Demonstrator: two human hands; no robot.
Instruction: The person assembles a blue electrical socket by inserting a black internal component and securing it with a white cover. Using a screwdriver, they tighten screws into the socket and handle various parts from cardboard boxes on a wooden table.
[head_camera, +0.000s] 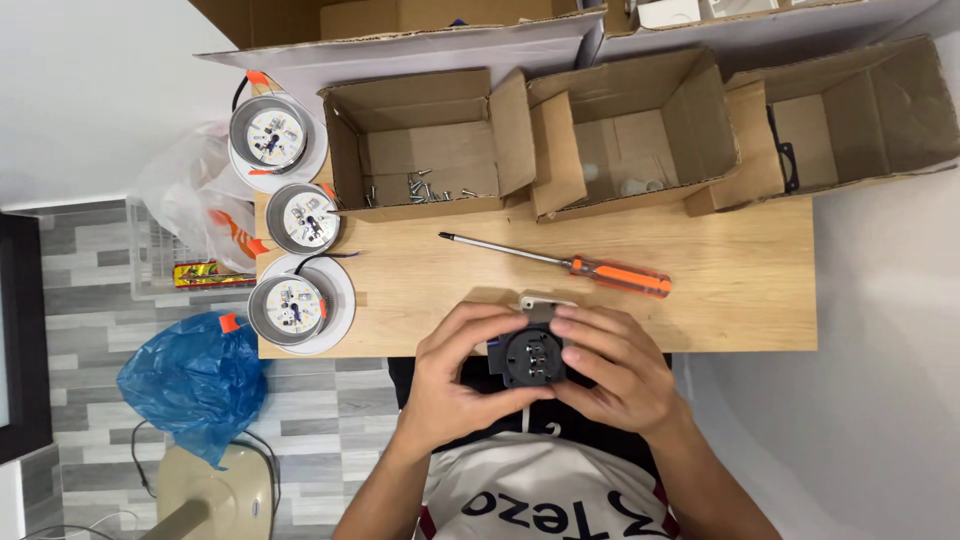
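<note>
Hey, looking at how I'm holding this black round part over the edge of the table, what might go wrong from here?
1. The black round part is held by the left hand and right hand at the edge of the wooden table, partly over your lap; a slip would likely drop it.
2. The orange-handled screwdriver lies loose just beyond your hands and may roll if nudged.

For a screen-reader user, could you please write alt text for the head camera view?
Seen from above, a person's left hand and right hand hold a small black round part over a wooden table. An orange-handled screwdriver lies just beyond; three round light fixtures sit at the left, and open cardboard boxes, one with screws, line the far edge.
</note>
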